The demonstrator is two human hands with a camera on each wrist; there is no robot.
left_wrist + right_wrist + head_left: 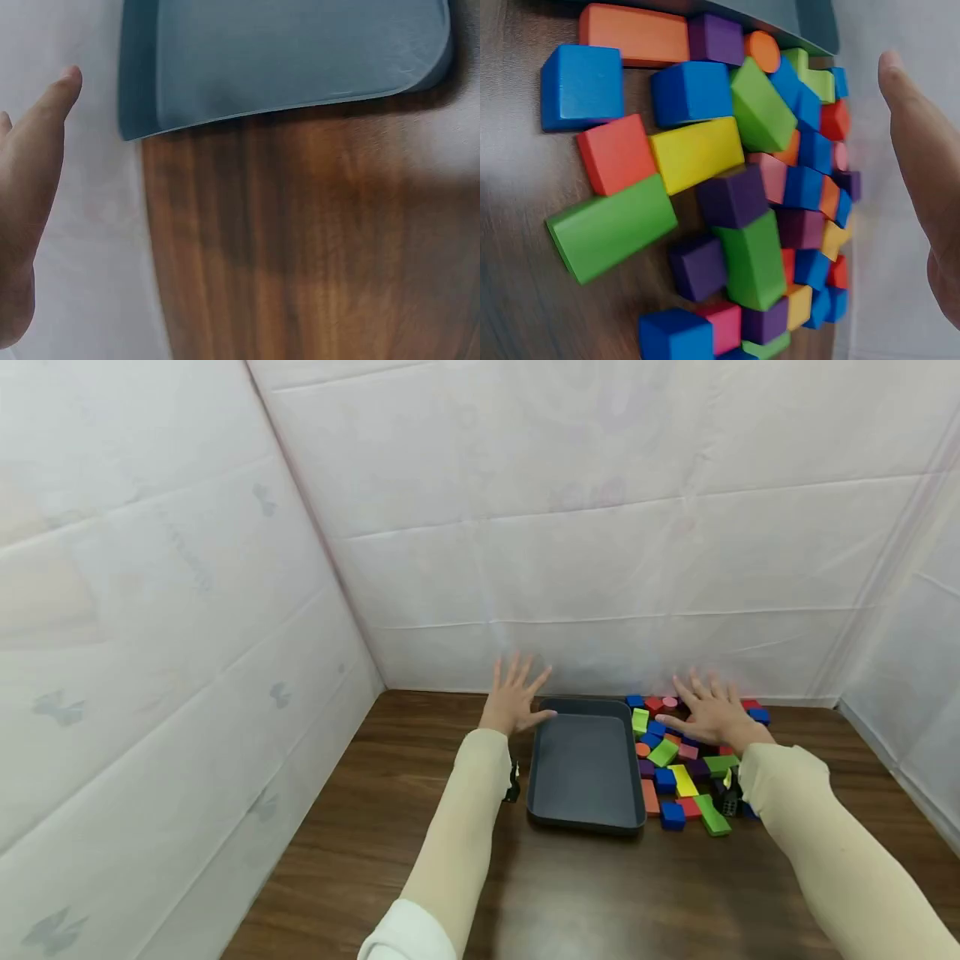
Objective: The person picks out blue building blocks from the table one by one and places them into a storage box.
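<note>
Spreading across the lower part of the head view is a dark wood-grain surface (375,860), boxed in on the left, back and right by white sheeting walls (187,568) with faint creases.

At the left, the left hand (514,697) hovers with fingers straight and splayed, holding nothing, just beside the far left corner of a dark grey tray (585,814). The tray sits at the middle of the surface with nothing in it. To its right lies a tight scatter of coloured blocks (684,781), some touching the tray's right wall. The right hand (712,714) is spread flat above the far part of that heap, fingers straight, gripping nothing; whether it touches the blocks cannot be told.

The left wrist view shows only a fingertip edge of the left hand (30,187), a corner of the tray (285,60) and bare wood. The right wrist view brings the blocks (697,154) close: blue, orange, yellow, green, purple and red pieces packed together, a long orange one against the tray, with the right hand (930,180) apart from them.
</note>
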